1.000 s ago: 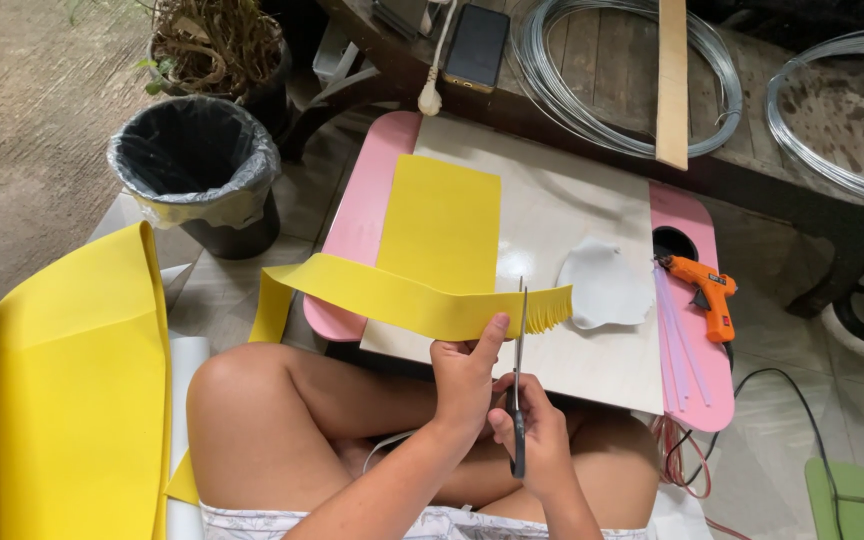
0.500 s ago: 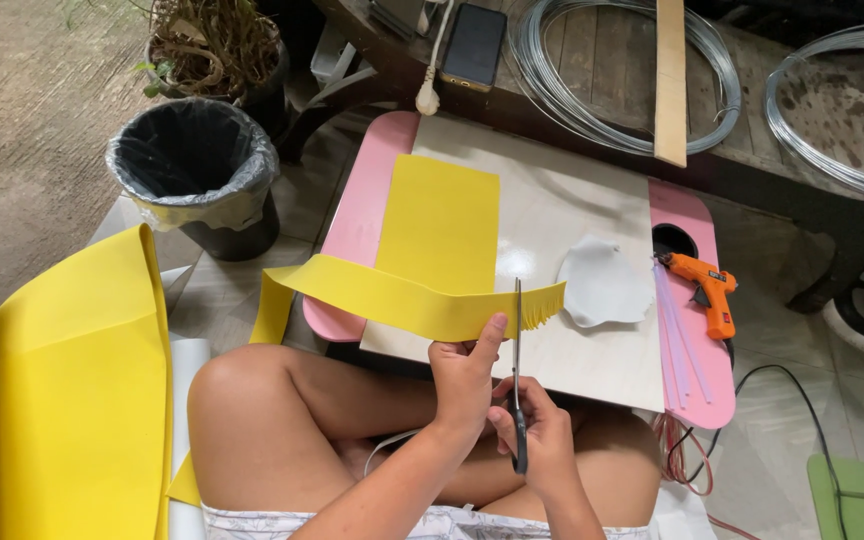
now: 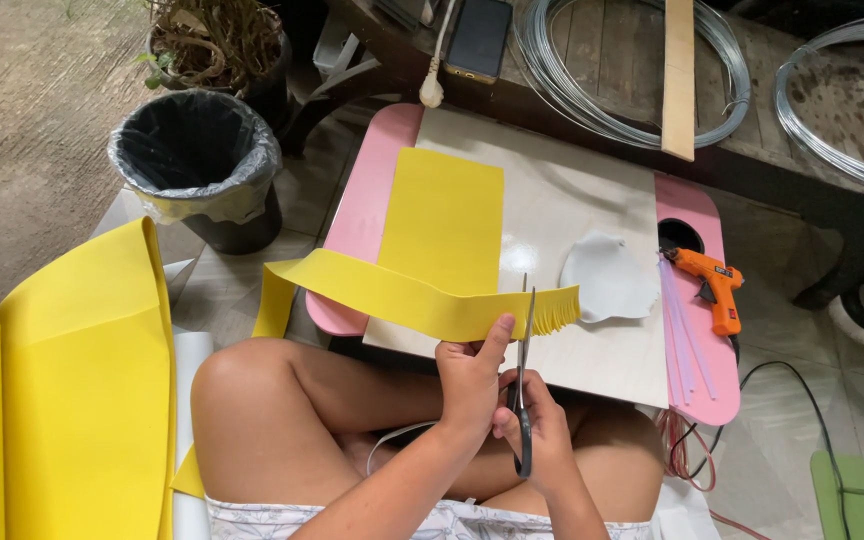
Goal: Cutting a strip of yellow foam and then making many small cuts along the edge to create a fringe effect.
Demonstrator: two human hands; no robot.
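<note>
My left hand (image 3: 469, 376) pinches the lower edge of a long yellow foam strip (image 3: 392, 296) that curves out to the left over my knee. The strip's right end is cut into a fine fringe (image 3: 556, 308). My right hand (image 3: 542, 430) grips a pair of scissors (image 3: 523, 370), blades pointing up and closed against the strip just left of the fringe. Both hands are over my lap, at the near edge of a small pink table (image 3: 367, 210) topped with a pale board (image 3: 572, 200).
A yellow foam sheet (image 3: 447, 215), a white foam piece (image 3: 607, 275), an orange glue gun (image 3: 712, 285) and glue sticks lie on the table. A bin with a black liner (image 3: 197, 165) stands left. Large yellow sheets (image 3: 72, 380) lie at my left; wire coils (image 3: 612, 110) and a phone (image 3: 479, 35) behind.
The scissors have moved slightly left along the strip, and the fringe at its right end has grown by a cut or two. My left hand keeps its pinch on the strip.
</note>
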